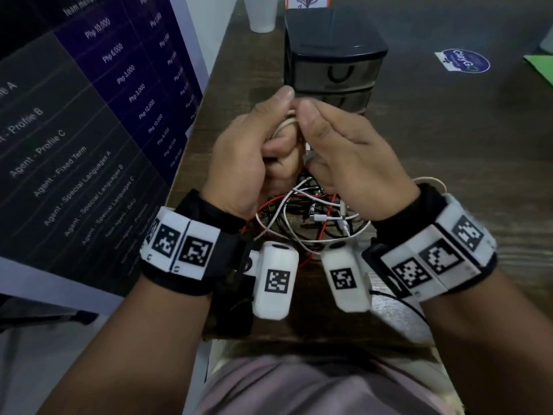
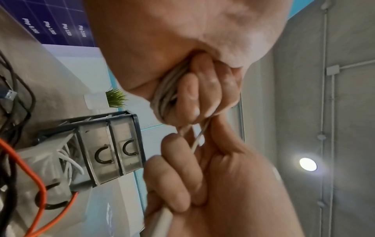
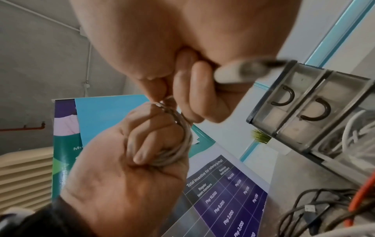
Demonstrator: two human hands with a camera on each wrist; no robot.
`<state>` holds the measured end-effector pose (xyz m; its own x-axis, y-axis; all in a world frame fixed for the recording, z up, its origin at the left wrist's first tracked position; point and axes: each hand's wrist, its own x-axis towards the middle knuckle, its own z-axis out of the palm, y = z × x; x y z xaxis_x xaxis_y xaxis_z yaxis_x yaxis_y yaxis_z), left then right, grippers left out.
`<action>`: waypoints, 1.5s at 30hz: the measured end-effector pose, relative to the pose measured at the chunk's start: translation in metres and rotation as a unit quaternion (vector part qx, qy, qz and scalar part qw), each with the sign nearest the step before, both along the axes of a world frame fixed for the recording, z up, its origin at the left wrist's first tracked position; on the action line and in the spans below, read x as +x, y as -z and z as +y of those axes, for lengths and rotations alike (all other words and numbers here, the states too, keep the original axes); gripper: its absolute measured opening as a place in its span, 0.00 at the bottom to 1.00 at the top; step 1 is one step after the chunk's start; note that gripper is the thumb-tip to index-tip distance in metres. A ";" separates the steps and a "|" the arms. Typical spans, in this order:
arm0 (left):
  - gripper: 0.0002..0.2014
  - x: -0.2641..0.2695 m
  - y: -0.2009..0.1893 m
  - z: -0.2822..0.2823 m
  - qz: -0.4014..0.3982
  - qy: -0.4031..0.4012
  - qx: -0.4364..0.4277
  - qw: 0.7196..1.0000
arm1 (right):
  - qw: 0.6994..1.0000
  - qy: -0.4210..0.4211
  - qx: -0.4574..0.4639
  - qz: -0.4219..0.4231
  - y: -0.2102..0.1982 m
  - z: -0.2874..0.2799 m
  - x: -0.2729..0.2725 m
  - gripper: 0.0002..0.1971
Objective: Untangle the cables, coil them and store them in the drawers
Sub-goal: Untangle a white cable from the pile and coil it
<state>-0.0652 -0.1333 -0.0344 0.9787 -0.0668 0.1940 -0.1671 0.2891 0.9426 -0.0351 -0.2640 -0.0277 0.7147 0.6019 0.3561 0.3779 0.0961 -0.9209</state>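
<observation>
My left hand [image 1: 278, 139] grips a small coil of off-white cable [image 1: 284, 127], its fingers curled round the loops [image 2: 166, 89]. Close beside it, my right hand [image 1: 308, 136] pinches the loose strand [image 2: 199, 136] running off that coil and holds the cable's white plug [image 3: 233, 75] in its curled fingers. Both hands hover above a tangle of white, black and red-orange cables [image 1: 311, 217] on the wooden table. Behind them stands a black unit of smoky drawers [image 1: 332, 61]. Its lowest drawer [image 2: 67, 157] is pulled out with white cable inside.
A purple price banner [image 1: 89, 115] leans along the table's left side. A white cup [image 1: 261, 13] stands behind the drawer unit. The table's near edge [image 1: 299, 336] is at my lap. A round sticker [image 1: 462, 59] and a green sheet [image 1: 538, 67] lie on the dark surface to the right.
</observation>
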 end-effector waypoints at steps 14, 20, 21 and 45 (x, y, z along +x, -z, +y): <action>0.32 -0.003 -0.020 0.000 -0.002 0.026 -0.021 0.999 | 0.982 0.063 0.172 0.034 -0.002 0.007 0.000 0.11; 0.29 -0.006 -0.019 -0.004 0.018 -0.055 0.010 0.998 | 0.987 0.103 0.114 -0.045 0.003 0.005 0.001 0.12; 0.29 -0.006 -0.018 -0.005 0.018 -0.075 0.017 0.997 | 0.987 0.112 0.105 -0.058 0.004 0.005 0.001 0.12; 0.18 0.007 -0.006 0.012 0.083 -0.032 0.034 0.995 | 0.973 0.175 -0.037 -0.142 0.018 -0.017 0.024 0.10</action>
